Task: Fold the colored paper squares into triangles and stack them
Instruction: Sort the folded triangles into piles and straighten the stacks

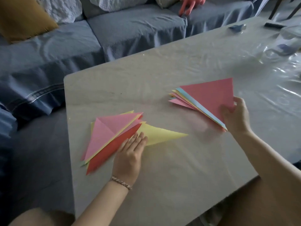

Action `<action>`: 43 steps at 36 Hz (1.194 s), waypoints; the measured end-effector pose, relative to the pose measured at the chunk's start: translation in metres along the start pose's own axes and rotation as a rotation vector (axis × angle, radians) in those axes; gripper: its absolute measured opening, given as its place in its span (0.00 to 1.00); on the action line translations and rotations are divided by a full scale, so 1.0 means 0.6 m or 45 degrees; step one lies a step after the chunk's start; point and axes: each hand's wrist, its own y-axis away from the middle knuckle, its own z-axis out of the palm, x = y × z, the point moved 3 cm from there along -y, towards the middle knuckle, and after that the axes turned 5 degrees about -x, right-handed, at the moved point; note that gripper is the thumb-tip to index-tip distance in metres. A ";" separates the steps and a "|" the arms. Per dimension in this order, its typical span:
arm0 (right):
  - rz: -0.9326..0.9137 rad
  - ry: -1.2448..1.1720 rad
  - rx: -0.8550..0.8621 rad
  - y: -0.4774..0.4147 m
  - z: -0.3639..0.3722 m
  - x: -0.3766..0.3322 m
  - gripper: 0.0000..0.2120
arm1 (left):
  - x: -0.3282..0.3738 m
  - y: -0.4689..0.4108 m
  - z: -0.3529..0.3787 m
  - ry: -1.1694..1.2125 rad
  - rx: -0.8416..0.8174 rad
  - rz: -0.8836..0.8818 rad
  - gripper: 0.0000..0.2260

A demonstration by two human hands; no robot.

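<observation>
A pile of folded paper triangles [107,132] lies at the table's left, pink on top, with a red one and a yellow triangle [161,134] sticking out to the right. My left hand [130,152] lies flat with straight fingers on the red and yellow papers. On the right a second stack of triangles [206,98], topped by a pink-red one with blue and yellow edges showing, is tilted up off the table. My right hand [234,115] pinches this stack at its near corner.
The beige table [162,176] is covered with clear plastic film. A blue sofa [114,30] runs behind and to the left, with a mustard cushion [21,17]. Small dark objects [237,27] sit at the table's far right. Another person's hand [189,4] rests on the sofa.
</observation>
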 end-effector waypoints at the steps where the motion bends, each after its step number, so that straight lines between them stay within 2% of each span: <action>1: 0.017 0.030 0.000 -0.009 0.003 -0.001 0.19 | 0.007 0.000 0.003 0.003 -0.018 0.046 0.21; 6: 0.178 0.226 -0.051 -0.036 0.021 0.013 0.28 | 0.032 0.005 0.013 -0.019 -0.134 0.280 0.22; 9: 0.139 0.395 -0.019 -0.026 0.023 0.015 0.25 | 0.037 0.008 0.019 -0.027 -0.161 0.337 0.22; 14: -0.307 0.465 -0.121 0.053 0.042 0.005 0.14 | 0.038 0.000 0.032 -0.091 -0.217 0.387 0.20; 17: -0.640 0.441 -0.305 0.126 0.068 0.000 0.08 | 0.036 -0.011 0.044 -0.124 -0.251 0.339 0.20; 21: -0.843 0.597 -0.687 0.208 0.123 0.007 0.18 | 0.043 -0.023 0.051 -0.145 -0.375 0.222 0.20; 24: -0.988 0.806 -0.737 0.232 0.157 0.024 0.26 | 0.045 -0.009 0.054 -0.108 -0.377 0.129 0.22; 27: -0.999 0.897 -0.763 0.234 0.170 0.032 0.30 | 0.048 0.014 0.058 0.040 -0.447 0.137 0.23; 32: -1.019 0.934 -0.738 0.245 0.169 0.036 0.30 | 0.041 0.040 0.061 -0.005 -0.448 0.196 0.20; 38: -1.014 0.909 -0.656 0.256 0.154 0.039 0.30 | 0.041 0.050 0.060 -0.095 -0.536 0.112 0.22; 43: -0.962 0.895 -0.581 0.247 0.128 0.044 0.29 | 0.032 0.056 0.048 -0.124 -0.460 0.021 0.20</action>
